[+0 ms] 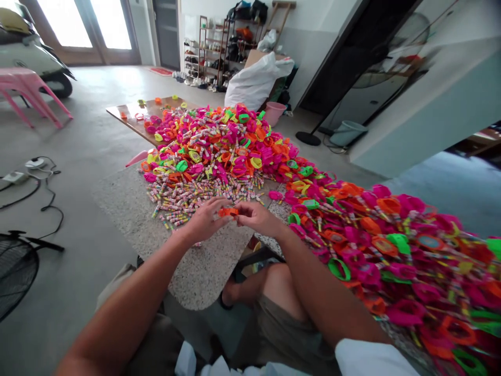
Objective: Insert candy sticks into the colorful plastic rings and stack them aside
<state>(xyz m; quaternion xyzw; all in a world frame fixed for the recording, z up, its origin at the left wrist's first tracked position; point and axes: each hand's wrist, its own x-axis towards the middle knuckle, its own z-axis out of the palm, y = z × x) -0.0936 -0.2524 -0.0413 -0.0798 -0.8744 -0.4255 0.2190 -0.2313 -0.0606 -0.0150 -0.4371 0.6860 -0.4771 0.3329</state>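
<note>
Just above the speckled stone table point(203, 277), an orange toy watch point(227, 212) is held between my two hands. My left hand point(207, 218) grips its left side with thumb and fingers. On the other side, the fingers of my right hand point(254, 215) pinch its right end. Right behind my hands lies a heap of small wrapped candy rolls point(183, 196) in pale, striped wrappers. Beyond them rises a large pile of pink, orange, yellow and green toy watches point(235, 138), with more candy rolls mixed in.
A second long pile of toy watches point(352, 235) stretches along my right. A white sack point(254, 81), a pink bucket point(274, 112) and a shoe rack point(213, 49) stand behind. To the left are a fan point(18, 271), cables point(50, 193) and a pink stool point(33, 86).
</note>
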